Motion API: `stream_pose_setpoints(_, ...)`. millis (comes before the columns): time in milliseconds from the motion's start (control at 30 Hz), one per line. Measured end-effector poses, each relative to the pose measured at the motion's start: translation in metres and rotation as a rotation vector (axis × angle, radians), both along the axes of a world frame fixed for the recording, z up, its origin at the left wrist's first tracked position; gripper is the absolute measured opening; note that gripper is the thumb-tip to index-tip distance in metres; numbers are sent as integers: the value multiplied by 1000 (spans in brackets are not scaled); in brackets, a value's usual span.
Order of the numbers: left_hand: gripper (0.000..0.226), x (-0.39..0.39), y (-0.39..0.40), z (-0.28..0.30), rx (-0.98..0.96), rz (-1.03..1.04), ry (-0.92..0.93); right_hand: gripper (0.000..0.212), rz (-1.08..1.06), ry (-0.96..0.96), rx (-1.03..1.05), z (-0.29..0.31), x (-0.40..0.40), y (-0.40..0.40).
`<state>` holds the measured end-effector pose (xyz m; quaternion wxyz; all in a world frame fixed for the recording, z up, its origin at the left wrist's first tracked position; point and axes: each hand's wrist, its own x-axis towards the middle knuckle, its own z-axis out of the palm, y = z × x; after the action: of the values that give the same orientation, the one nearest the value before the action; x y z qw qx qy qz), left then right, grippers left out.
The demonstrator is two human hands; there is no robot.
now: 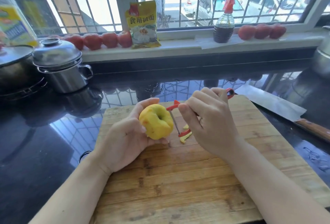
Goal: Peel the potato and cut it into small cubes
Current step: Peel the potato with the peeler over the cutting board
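While the bamboo cutting board [187, 179] lay nearest the viewer, both hands worked above its far half. Item one: left hand [125, 140], fingers curled round the potato [155, 123], which was held clear of the board, mostly bare yellow flesh with a dimple facing the camera and small reddish patches of skin remaining on its left side. Item two: right hand [209, 122], fingers pinched on the red handle of a Y-shaped peeler [175, 119]. The peeler's metal blade stood near-upright, touching or just beside the potato's right flank; the potato thus lay directly left of the blade, and the remaining skin sat on the side away from it. Judgement: peeling was nearly complete, and the potato would need turning in the left hand to bring the leftover skin to the blade. Item three: yellow peel scraps [185, 134] on the board below the peeler. Item four: cleaver [278, 106] on the black counter, right of the board, untouched. Beyond: steel lidded pot [62, 66], tomatoes [92, 40] on the sill, a yellow packet [143, 24], a dark sauce bottle [224, 27].
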<state>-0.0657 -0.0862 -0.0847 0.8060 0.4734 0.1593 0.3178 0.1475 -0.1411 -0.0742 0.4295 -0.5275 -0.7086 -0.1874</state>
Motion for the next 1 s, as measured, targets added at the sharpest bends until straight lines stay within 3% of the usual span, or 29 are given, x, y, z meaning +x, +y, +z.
stream_pose_setpoints(467,72,8,-6,4,60,49,123,36,-75,-147,17,-3,-26,-3)
stream_pose_setpoints(1000,64,6,-5,4,57,91,117,45,-107,-99,-58,-8,-23,0)
